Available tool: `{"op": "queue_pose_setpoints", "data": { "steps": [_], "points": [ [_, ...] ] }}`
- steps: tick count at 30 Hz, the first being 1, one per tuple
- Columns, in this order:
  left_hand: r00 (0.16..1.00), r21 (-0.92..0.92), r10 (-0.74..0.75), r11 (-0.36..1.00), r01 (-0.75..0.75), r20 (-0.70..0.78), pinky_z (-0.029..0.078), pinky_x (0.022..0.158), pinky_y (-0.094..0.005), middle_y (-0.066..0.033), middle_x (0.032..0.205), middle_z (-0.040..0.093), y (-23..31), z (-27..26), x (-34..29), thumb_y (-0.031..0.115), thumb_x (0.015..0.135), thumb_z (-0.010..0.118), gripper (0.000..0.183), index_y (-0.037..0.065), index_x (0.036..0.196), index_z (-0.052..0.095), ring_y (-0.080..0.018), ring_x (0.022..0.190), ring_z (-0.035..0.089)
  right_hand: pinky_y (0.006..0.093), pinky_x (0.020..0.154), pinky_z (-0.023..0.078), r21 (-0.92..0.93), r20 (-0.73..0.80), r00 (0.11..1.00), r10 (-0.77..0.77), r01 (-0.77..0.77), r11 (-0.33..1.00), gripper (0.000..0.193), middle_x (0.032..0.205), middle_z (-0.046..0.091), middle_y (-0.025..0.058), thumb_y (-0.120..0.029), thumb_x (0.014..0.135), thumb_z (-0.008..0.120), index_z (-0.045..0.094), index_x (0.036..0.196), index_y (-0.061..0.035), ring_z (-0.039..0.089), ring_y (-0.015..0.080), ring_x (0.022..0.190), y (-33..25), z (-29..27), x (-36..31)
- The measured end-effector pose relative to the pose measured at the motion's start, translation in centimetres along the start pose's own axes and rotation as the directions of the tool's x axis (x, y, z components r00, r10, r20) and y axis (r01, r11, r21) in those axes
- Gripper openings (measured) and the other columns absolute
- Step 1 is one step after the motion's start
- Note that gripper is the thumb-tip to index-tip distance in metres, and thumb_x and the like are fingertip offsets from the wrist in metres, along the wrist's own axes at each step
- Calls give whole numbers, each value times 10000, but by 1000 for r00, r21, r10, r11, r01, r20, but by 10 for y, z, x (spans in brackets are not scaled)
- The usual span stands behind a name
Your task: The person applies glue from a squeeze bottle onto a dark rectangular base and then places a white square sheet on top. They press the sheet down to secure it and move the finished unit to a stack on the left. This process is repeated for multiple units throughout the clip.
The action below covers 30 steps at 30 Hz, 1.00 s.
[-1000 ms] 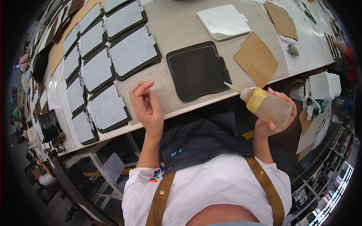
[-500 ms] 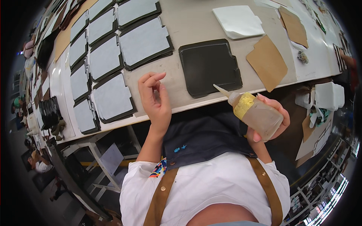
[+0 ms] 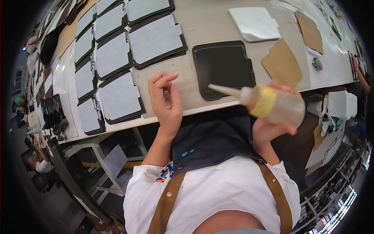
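Note:
My right hand [image 3: 274,128] is wrapped round a clear squeeze bottle [image 3: 287,108] with a yellow band and a long pale nozzle. The bottle is slightly blurred and lies nearly level, its nozzle pointing left over the near edge of a black panel [image 3: 223,64]. That panel lies flat on the table, notched along its right side. To its left, my left hand [image 3: 166,95] hovers at the table's front edge, holding nothing, its fingers loosely curled and the thumb apart. Black panels topped with pale grey sheets [image 3: 119,95] lie in rows beyond it.
A stack of white sheets [image 3: 255,24] lies behind the black panel on the table [image 3: 187,31]. Right of the panel is a brown card piece [image 3: 282,64]; another brown piece [image 3: 310,33] lies farther off. Dark strips [image 3: 52,117] hang at the left. People are at both sides.
The bottle in my right hand has tipped from slanting to nearly level, and its nozzle has moved left. My left hand keeps its loose curl. The view has shifted slightly.

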<state>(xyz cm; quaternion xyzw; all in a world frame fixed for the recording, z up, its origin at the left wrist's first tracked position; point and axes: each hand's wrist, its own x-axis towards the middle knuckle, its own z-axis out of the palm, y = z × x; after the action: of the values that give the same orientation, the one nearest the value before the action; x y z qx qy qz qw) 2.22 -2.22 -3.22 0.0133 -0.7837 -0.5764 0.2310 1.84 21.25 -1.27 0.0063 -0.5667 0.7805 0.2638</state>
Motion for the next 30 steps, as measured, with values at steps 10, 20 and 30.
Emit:
{"op": "queue_pose_setpoints", "data": {
  "steps": [10, 20, 30],
  "points": [
    [1000, -27, -1, 1000, 1, 8, 381, 818, -216, -49, 1232, 492, -1, 2, 0, -106, 921, 510, 333, 27, 1213, 601, -80, 860, 416, 426, 1138, 343, -582, -410, 898, -160, -122, 804, 649, 1394, 515, 185, -503, 1082, 400, 465, 1411, 53, 492, 282, 1312, 27, -150, 101],
    [999, 52, 5, 999, -3, -43, 409, 726, -234, -64, 1142, 526, 2, 5, 1, -108, 879, 526, 322, 34, 1150, 626, -102, 802, 446, 371, 999, 475, -700, 543, 829, -134, 535, 472, 263, 1178, 661, 117, -72, 917, 669, 691, 1171, -3, 611, 291, 1155, 5, 3, 134],
    [972, 72, 195, 976, -206, 131, 454, 752, -259, -106, 1145, 572, 34, 16, 37, -110, 875, 558, 312, 29, 1142, 641, -143, 838, 534, 408, 764, 497, -686, 663, 749, -4, 609, 397, 64, 858, 638, 110, -43, 856, 687, 636, 857, -5, 617, 298, 859, 53, 25, 157]
  ]
}}
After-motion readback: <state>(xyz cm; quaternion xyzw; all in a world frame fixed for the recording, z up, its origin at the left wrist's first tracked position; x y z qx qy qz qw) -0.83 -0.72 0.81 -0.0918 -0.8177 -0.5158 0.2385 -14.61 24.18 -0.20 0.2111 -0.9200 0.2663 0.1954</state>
